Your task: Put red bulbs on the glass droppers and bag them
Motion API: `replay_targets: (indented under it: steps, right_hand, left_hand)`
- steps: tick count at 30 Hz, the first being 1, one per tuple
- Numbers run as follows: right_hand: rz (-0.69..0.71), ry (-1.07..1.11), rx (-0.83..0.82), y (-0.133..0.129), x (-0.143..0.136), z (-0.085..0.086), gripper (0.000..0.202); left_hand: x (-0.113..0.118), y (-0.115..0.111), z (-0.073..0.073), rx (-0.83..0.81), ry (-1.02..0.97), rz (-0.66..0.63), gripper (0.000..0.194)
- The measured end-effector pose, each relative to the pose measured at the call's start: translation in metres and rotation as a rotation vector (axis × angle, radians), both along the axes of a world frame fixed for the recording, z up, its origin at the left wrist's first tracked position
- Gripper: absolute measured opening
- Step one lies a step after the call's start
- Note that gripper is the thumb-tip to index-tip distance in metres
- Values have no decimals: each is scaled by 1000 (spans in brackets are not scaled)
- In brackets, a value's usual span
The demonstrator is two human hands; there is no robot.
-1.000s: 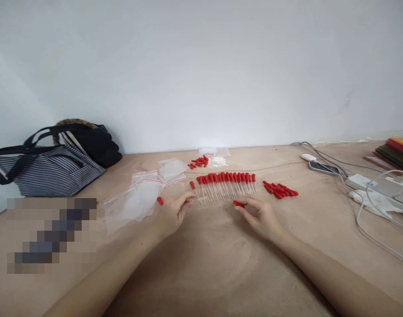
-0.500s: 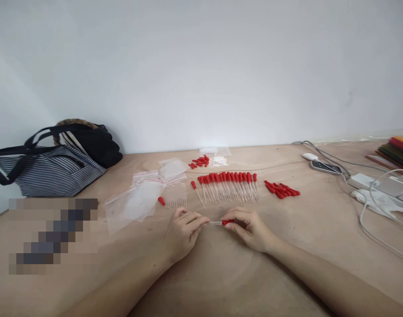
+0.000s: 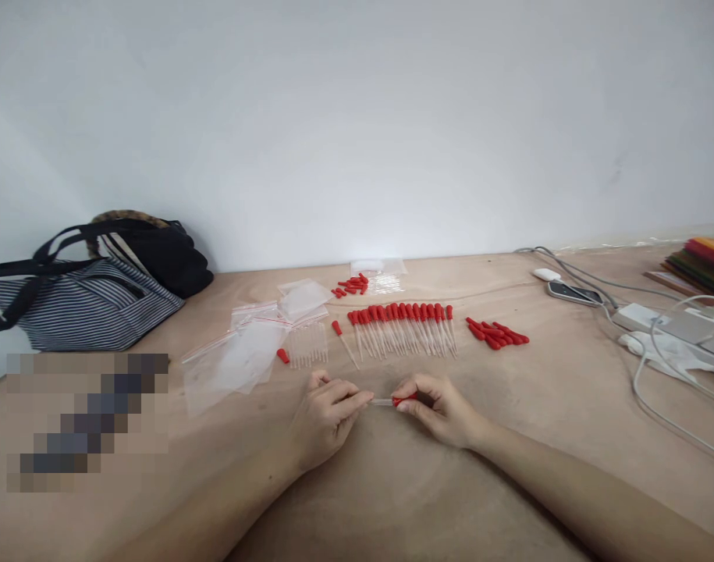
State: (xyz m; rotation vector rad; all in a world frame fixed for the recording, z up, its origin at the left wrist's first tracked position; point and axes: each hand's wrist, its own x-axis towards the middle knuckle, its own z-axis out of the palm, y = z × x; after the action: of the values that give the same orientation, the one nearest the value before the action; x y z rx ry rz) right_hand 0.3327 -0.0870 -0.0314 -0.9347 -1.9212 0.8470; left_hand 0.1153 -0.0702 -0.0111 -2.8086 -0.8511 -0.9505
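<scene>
Holds a clear tube (image 3: 383,402) by its left part, pinched in the fingertips of the left hand (image 3: 330,414). Grips a red bulb (image 3: 404,400) with the right hand (image 3: 438,410), closed on it with thumb and index finger. Holds both pieces almost level and end to end, over the near part of the desk (image 3: 427,507). Cannot tell, at this size, the depth of the clear tube inside the red bulb.

Beyond the two hands, has a long row of red-topped droppers (image 3: 402,311), side by side, with thin tips pointing to the near side. At the left end of this row, has also a single dropper (image 3: 337,329), slanted and a little apart. Further left, has a group of loose tubes (image 3: 308,346), with one loose bulb (image 3: 282,356) just beside, and then some flat plastic bags (image 3: 239,363). To the right of the row, has a pile of red bulbs (image 3: 497,334); behind it, near the wall (image 3: 357,117), a smaller heap of red pieces (image 3: 352,286).

At the far left, has a striped bag (image 3: 99,308) in front of a black bag (image 3: 178,261); at the right, a dark device (image 3: 574,293) and a stack of colourful sheets (image 3: 701,269).
</scene>
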Motion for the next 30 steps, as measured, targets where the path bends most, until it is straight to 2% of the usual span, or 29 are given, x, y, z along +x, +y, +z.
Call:
replay_targets:
  steps: [4,9,21,30]
  right_hand:
    - [34,38,-24,0,1,0,7]
    - [52,70,29,1,1,1,6]
    - [-64,-2,229,4,-2,-4,1]
    - [3,-28,287,6,-6,-5,8]
  left_hand:
    - [-1,-1,-1,14,13,6,22]
    - [0,-2,-4,19,3,25,20]
    - [9,-5,-10,50,-62,64,18]
    - [12,-7,-8,42,-34,84,18]
